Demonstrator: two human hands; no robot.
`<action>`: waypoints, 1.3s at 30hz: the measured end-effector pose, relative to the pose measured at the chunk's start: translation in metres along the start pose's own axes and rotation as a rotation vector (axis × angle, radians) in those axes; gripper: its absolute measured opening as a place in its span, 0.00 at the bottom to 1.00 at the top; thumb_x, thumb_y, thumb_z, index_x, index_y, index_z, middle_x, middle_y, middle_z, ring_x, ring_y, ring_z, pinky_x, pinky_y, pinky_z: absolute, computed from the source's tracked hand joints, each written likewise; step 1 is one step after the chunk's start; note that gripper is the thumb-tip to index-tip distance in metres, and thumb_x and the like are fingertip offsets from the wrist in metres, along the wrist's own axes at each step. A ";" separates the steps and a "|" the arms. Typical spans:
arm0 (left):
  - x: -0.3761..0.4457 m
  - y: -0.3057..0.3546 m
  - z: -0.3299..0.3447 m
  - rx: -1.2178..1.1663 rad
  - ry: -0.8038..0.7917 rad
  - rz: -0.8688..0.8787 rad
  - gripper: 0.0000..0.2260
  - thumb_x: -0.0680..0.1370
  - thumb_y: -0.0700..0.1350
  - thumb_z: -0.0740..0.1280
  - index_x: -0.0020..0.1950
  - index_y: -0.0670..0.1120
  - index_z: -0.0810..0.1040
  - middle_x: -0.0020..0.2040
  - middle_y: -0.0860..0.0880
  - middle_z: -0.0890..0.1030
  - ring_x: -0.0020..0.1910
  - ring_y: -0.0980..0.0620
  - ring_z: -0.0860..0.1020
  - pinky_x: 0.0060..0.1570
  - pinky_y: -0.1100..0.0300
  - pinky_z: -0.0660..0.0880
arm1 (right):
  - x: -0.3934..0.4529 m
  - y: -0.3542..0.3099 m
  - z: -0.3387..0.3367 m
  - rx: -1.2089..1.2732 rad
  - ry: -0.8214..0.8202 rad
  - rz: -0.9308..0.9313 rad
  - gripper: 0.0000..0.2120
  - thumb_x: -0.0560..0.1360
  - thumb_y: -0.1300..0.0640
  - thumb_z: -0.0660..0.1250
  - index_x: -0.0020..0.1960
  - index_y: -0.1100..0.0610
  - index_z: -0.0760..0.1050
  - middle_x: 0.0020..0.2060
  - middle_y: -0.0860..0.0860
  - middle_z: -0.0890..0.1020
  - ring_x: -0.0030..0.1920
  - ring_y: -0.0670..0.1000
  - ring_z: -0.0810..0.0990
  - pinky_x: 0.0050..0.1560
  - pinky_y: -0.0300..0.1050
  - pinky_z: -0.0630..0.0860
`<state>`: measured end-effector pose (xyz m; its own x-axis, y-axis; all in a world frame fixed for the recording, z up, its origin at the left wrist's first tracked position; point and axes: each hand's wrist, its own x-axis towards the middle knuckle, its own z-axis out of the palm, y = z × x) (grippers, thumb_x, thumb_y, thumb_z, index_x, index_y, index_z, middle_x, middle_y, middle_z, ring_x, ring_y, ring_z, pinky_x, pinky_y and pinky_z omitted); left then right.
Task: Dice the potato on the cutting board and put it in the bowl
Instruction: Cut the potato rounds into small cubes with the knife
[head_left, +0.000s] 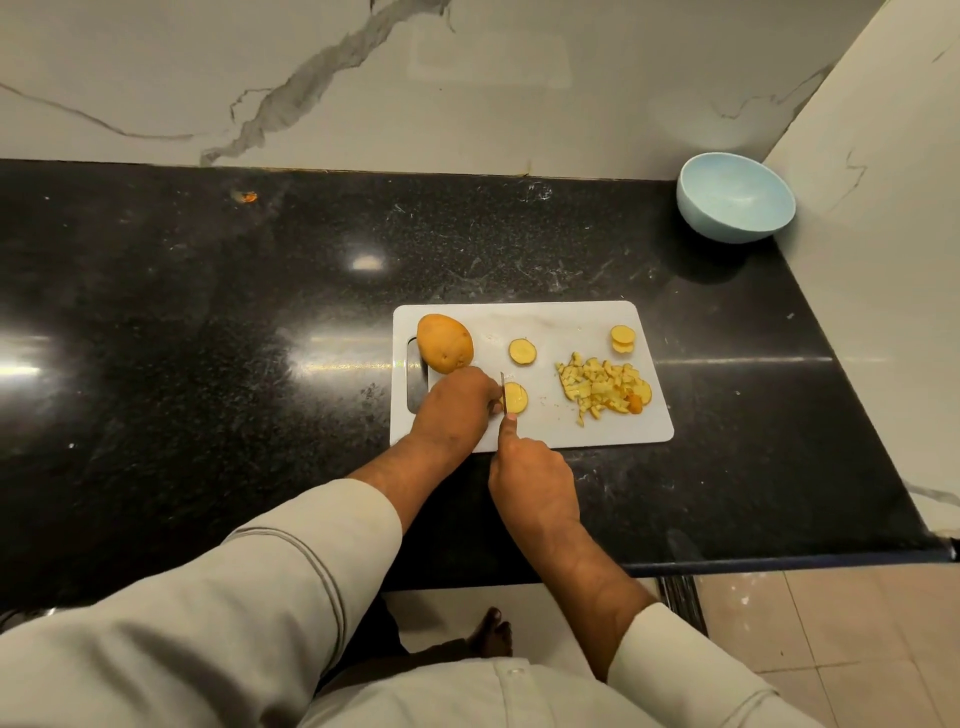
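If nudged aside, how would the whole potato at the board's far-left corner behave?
The whole potato looks rounded and egg-shaped, so it would probably roll or wobble rather than slide. It seems solid and uncut, likely firm and fairly heavy for its size.

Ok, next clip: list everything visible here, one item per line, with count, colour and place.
cutting board: one, white, on the counter's right half
whole potato: one, tan, board's far left corner
potato slices: four or so, pale yellow, loose on the board, one beside the blade
diced potato: one pile, yellow, board's right side
knife: one, thin blade, at the near slice
bowl: one, light blue, far right corner of the counter
counter: one, black, speckled
wall: white marble, behind the counter
left hand: grips what it is slicing, hidden under the fingers
right hand: grips the knife
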<state>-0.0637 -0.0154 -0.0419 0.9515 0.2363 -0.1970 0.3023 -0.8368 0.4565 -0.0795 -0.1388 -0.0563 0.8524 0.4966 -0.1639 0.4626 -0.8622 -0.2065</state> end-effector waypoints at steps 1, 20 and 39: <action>0.000 0.000 -0.001 0.002 -0.005 0.001 0.09 0.78 0.41 0.63 0.50 0.41 0.83 0.47 0.43 0.79 0.47 0.44 0.78 0.39 0.59 0.67 | 0.001 -0.001 0.001 0.004 -0.003 -0.005 0.26 0.81 0.59 0.53 0.77 0.59 0.53 0.44 0.56 0.81 0.44 0.57 0.80 0.35 0.47 0.66; 0.002 0.007 -0.003 0.057 -0.020 -0.047 0.08 0.77 0.37 0.63 0.47 0.41 0.82 0.45 0.43 0.78 0.40 0.48 0.73 0.39 0.59 0.67 | 0.001 0.013 0.005 -0.036 -0.108 -0.072 0.28 0.80 0.62 0.53 0.78 0.60 0.49 0.45 0.56 0.80 0.43 0.58 0.80 0.36 0.49 0.66; 0.018 0.004 -0.017 -0.019 -0.122 0.029 0.29 0.72 0.41 0.74 0.71 0.49 0.71 0.61 0.45 0.77 0.60 0.46 0.75 0.59 0.56 0.71 | -0.020 0.039 -0.014 0.010 -0.029 -0.018 0.25 0.83 0.52 0.52 0.78 0.53 0.52 0.42 0.51 0.79 0.39 0.50 0.79 0.39 0.48 0.79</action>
<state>-0.0447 -0.0062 -0.0284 0.9463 0.1489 -0.2869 0.2766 -0.8326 0.4798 -0.0747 -0.1838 -0.0478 0.8361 0.5152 -0.1883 0.4756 -0.8519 -0.2192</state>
